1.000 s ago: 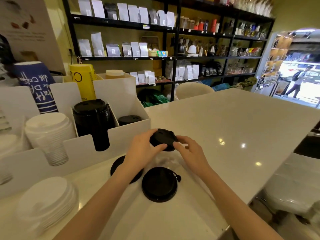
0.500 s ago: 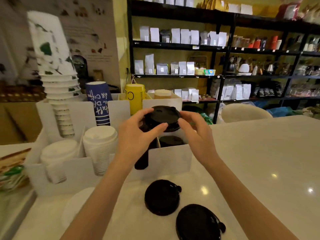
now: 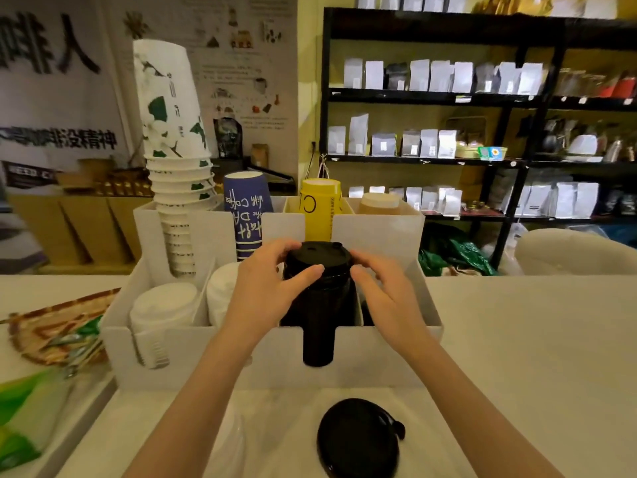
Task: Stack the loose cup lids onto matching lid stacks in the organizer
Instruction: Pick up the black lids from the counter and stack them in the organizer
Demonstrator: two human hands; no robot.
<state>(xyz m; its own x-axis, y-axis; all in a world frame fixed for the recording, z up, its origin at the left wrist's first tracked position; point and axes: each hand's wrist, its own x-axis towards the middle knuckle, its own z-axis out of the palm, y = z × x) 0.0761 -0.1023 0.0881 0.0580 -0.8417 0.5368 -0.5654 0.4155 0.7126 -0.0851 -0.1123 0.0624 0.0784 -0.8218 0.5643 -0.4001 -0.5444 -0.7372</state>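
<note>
A tall stack of black lids (image 3: 319, 315) stands in a middle compartment of the white organizer (image 3: 193, 353). A black lid (image 3: 319, 251) rests on top of that stack, and both my hands hold it by its rim. My left hand (image 3: 267, 288) grips its left side, my right hand (image 3: 382, 291) its right side. Another loose black lid (image 3: 358, 439) lies flat on the counter in front of the organizer. Two stacks of white lids (image 3: 162, 305) fill the compartments to the left.
Upside-down cup stacks stand in the organizer's back row: white with green print (image 3: 172, 139), blue (image 3: 246, 215), yellow (image 3: 319, 212). A woven tray (image 3: 51, 326) with packets sits at the left. Dark shelving (image 3: 482, 98) with bags lines the back wall.
My hands carried the black lid from above the counter up and onto the top of the black stack in the organizer. The view moved closer to the organizer.
</note>
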